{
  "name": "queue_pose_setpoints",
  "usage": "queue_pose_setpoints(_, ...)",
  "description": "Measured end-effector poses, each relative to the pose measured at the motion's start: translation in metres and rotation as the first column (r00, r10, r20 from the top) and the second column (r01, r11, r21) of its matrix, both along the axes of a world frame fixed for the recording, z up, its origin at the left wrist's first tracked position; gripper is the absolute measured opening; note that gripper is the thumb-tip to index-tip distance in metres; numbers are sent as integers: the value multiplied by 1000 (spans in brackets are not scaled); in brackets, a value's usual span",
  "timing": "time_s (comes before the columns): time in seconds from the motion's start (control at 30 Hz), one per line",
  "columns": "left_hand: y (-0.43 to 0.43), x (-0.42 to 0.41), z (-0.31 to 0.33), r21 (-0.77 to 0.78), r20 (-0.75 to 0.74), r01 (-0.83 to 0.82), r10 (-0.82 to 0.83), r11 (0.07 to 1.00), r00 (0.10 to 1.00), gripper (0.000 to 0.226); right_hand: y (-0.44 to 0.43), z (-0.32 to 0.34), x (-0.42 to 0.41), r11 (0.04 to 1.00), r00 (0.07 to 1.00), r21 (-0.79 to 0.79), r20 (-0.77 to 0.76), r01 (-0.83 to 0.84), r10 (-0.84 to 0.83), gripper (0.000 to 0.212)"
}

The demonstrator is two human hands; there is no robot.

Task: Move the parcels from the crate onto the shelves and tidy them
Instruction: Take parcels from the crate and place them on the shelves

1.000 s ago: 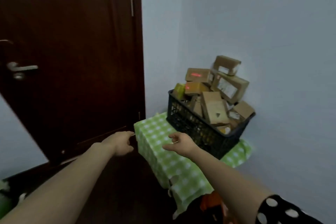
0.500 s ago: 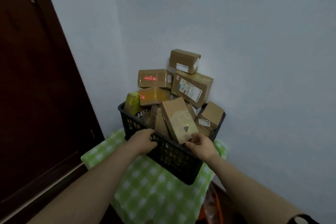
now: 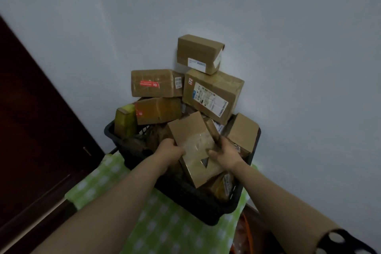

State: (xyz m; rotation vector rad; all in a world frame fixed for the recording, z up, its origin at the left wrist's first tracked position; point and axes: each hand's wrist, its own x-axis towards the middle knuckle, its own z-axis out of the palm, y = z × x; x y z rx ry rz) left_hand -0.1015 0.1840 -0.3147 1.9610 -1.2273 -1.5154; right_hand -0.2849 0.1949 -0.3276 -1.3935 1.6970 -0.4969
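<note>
A black plastic crate heaped with cardboard parcels stands in the corner. A flat brown parcel leans at the front of the heap. My left hand grips its left edge and my right hand grips its right edge. Behind it lie a taped parcel with a red label, another below it, a large labelled box and a small box on top. A yellow-green parcel stands at the crate's left and a brown cube at its right.
The crate rests on a green-and-white checked cloth over a low table. A dark wooden door is at the left. Pale walls close the corner behind. Something orange shows below the cloth at the right.
I have stepped closer to the crate. My left hand left the crate rim for the flat parcel's left edge, and my right hand now grips its right edge.
</note>
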Motion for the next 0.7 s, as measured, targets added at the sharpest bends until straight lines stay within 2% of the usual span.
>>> queue_pose_setpoints(0.1,6,-13,2,48,-68,-129,132,990,989,44,-8,-7,-2,995,996,55,23,-85,84,68)
queue_pose_setpoints(0.2,19,-24,9,23,-129,-238,239,971,962,50,-10,-5,-13,997,991,37,117,-63,59,76)
queue_pose_setpoints(0.27,30,-32,20,-11,-164,-265,260,964,952,52,-14,4,-24,996,974,66,222,-55,39,67)
queue_pose_setpoints(0.33,43,-38,32,-69,-212,-330,309,942,927,58,-12,20,-28,988,952,77,287,-133,106,46)
queue_pose_setpoints(0.47,72,-41,63,-218,-322,-547,470,808,822,59,8,54,-14,955,916,-198,294,-221,273,38)
queue_pose_setpoints(0.53,92,-44,83,-274,-366,-616,512,739,777,51,27,71,3,906,904,-355,265,-231,335,39)
queue_pose_setpoints(0.63,121,-45,113,-364,-408,-703,574,611,710,37,54,88,34,843,913,-473,166,-257,372,44)
queue_pose_setpoints(0.7,138,-38,132,-378,-481,-773,605,510,635,31,71,99,52,800,925,-530,73,-282,374,41)
